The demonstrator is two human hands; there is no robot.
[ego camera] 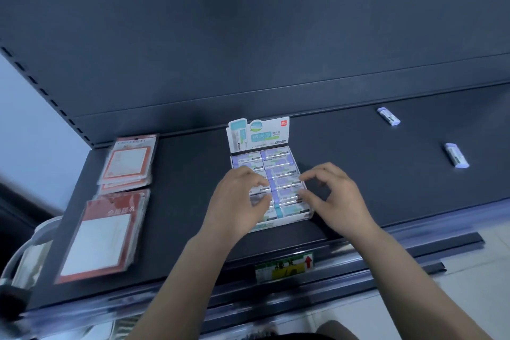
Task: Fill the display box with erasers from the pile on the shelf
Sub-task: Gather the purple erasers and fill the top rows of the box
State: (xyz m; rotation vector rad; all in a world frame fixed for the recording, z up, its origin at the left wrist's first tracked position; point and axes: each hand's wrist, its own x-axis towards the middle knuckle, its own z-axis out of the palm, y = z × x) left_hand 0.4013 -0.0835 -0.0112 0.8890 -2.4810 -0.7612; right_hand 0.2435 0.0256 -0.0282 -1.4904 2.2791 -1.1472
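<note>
1. The display box (271,182) is set mid-shelf (358,174), near the front edge, its printed header card raised at the back.
2. Two columns of wrapped erasers (278,159) are packed inside.
3. The left hand (237,196) and right hand (335,196) are held over the box, fingers curled onto the erasers; nothing is gripped.
4. Two loose erasers (456,155) are left toward the right end of the shelf.

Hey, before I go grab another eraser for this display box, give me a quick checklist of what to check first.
1. Display box sits flat on the shelf: ok.
2. Erasers in box lie in neat rows: ok.
3. Room left in box: cannot tell, hands cover the front.
4. Loose erasers remain: ok, near eraser, far eraser, both to the right.
5. Right hand free to reach: ok, nothing held.
6. Left hand free: ok, resting on the rows.
</note>
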